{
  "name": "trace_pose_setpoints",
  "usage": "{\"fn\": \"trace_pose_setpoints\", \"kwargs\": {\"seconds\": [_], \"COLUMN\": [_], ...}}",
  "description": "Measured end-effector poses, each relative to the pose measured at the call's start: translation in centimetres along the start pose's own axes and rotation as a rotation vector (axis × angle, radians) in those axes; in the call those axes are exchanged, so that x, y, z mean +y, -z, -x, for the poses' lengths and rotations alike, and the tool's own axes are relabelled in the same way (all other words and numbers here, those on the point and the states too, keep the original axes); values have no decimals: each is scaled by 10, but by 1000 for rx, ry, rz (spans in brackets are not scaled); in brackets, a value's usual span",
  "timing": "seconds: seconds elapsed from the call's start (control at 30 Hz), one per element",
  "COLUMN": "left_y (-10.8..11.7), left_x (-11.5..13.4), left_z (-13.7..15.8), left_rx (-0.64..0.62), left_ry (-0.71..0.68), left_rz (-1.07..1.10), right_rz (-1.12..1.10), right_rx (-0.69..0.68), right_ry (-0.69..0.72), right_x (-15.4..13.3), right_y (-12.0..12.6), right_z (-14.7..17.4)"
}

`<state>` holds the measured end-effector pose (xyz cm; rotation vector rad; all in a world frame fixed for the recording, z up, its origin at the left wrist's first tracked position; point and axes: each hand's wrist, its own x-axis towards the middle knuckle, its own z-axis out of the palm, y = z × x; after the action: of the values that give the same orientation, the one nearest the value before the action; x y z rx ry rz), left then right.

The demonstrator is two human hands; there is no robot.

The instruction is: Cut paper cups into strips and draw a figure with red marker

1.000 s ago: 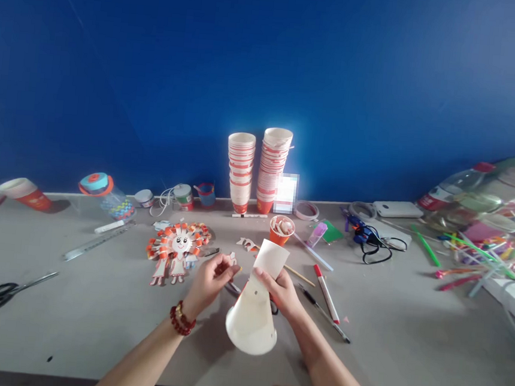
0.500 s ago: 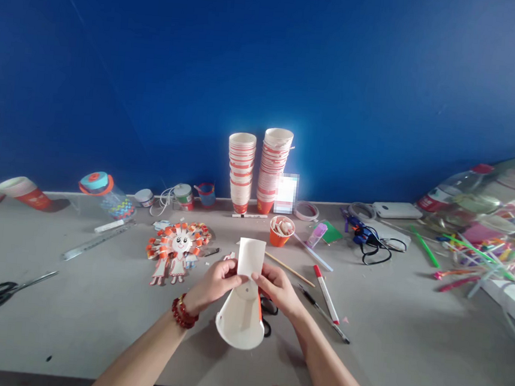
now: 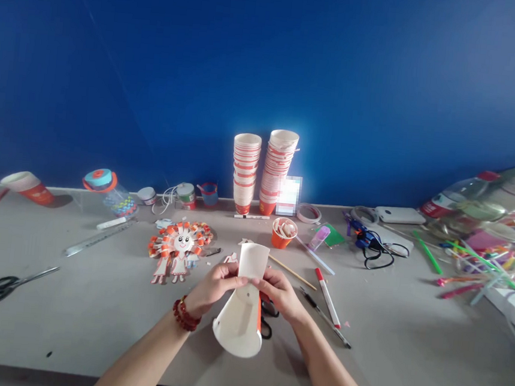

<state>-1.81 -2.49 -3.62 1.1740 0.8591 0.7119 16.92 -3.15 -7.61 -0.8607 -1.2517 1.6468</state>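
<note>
A cut-open paper cup [image 3: 239, 326], white inside with orange outside, is between my hands, its wide rim toward me and a white flap standing up at the far end. My left hand [image 3: 219, 284] pinches the left side where flap and cup meet. From the right, my right hand [image 3: 279, 290] grips the same fold, the thumbs almost touching. Black-handled scissors [image 3: 267, 326] lie partly hidden behind the cup. Just beyond my left hand is a small white paper cut-out [image 3: 231, 258]. To the left lies a paper-cup doll [image 3: 181, 246] with an orange-and-white fringe.
Two stacks of paper cups [image 3: 245, 174] stand by the blue wall. An orange cup of scraps [image 3: 283, 234] is in front. Right of my hands lie a red-capped marker [image 3: 327, 298], a black pen [image 3: 325, 317] and a wooden stick [image 3: 293, 272]. Other scissors [image 3: 8, 288] lie far left.
The cup's rim end has shifted slightly left and toward me, and the flap bends a little more. Both hands keep their hold. The whole view has shifted slightly.
</note>
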Motion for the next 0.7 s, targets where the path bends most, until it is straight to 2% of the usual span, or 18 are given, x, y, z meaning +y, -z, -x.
{"fn": "trace_pose_setpoints", "kwargs": {"seconds": [0.57,0.7], "left_y": [-1,0], "left_x": [3,-1], "left_z": [0,0], "left_rx": [25,69], "left_ry": [54,40], "left_rz": [37,51], "right_rz": [59,51], "right_rx": [41,57], "right_ry": [22,28], "right_x": [7,9], "right_y": [0,-1], "right_z": [0,-1]}}
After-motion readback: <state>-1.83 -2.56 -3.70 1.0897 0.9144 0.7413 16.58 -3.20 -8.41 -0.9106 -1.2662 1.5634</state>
